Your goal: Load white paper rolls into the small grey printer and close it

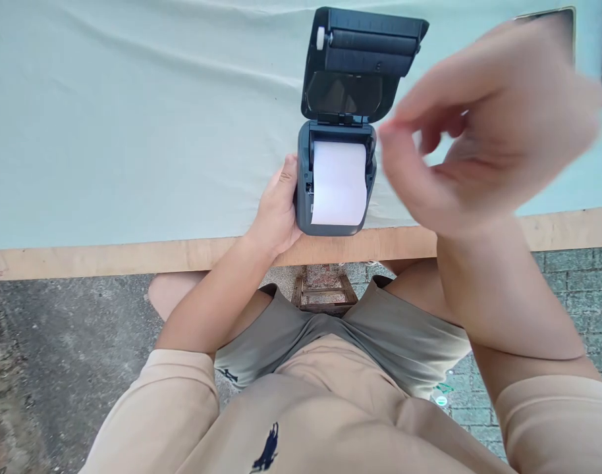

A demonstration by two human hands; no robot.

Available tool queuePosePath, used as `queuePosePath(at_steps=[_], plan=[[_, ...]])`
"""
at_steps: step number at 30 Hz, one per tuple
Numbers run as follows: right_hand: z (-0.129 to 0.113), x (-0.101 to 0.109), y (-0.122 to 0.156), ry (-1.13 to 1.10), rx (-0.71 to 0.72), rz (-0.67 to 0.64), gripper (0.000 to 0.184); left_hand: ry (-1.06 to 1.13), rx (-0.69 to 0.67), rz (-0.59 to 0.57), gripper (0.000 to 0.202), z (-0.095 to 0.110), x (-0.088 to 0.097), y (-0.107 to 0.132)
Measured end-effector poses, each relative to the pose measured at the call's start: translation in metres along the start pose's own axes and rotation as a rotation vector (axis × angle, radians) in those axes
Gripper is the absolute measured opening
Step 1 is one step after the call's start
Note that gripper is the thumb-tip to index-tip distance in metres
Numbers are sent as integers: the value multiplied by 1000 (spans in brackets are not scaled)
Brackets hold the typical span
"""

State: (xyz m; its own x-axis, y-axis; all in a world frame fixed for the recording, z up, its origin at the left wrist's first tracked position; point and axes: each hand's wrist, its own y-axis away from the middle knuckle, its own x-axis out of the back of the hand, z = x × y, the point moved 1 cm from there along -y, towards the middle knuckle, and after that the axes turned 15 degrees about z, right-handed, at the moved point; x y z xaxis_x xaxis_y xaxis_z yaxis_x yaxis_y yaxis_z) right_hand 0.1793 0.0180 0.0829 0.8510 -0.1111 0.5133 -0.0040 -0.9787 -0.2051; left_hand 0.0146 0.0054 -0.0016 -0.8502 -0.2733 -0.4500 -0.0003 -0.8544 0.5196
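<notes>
A dark portable label printer (333, 230) is gripped in my left hand (278, 207), with the thumb along its left side. Its hinged lid (365, 62) stands wide open on the far side, showing a black roller with a white end gear. Inside the body lies a roll of white paper (339, 184), its loose end draped toward me. To the right of the printer, my right hand (489, 125) is raised and somewhat blurred, thumb and forefinger tips pressed together beside the hinge. Whatever may be between those fingertips cannot be made out.
A pale blue-green cloth (133, 131) with wrinkles covers the table, whose bare wooden edge (108, 259) runs in front of me. Behind my right hand, a flat dark object with a gold-coloured rim (572, 33) is partly hidden. A wooden stool or frame (325, 307) shows below.
</notes>
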Motion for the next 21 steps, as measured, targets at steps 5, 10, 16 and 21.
queuePosePath(at_steps=[5,10,16,21], plan=[[-7,-5,0,580,379,-68,13,-14,-15,26,34,2,-3,3],[5,-11,1,752,431,-94,9,-26,-34,-15,29,2,-4,4],[5,-16,0,795,423,-84,10,-27,-46,-21,31,2,-3,3],[-2,-11,-1,796,353,-105,17,-43,-38,16,43,1,-2,2]])
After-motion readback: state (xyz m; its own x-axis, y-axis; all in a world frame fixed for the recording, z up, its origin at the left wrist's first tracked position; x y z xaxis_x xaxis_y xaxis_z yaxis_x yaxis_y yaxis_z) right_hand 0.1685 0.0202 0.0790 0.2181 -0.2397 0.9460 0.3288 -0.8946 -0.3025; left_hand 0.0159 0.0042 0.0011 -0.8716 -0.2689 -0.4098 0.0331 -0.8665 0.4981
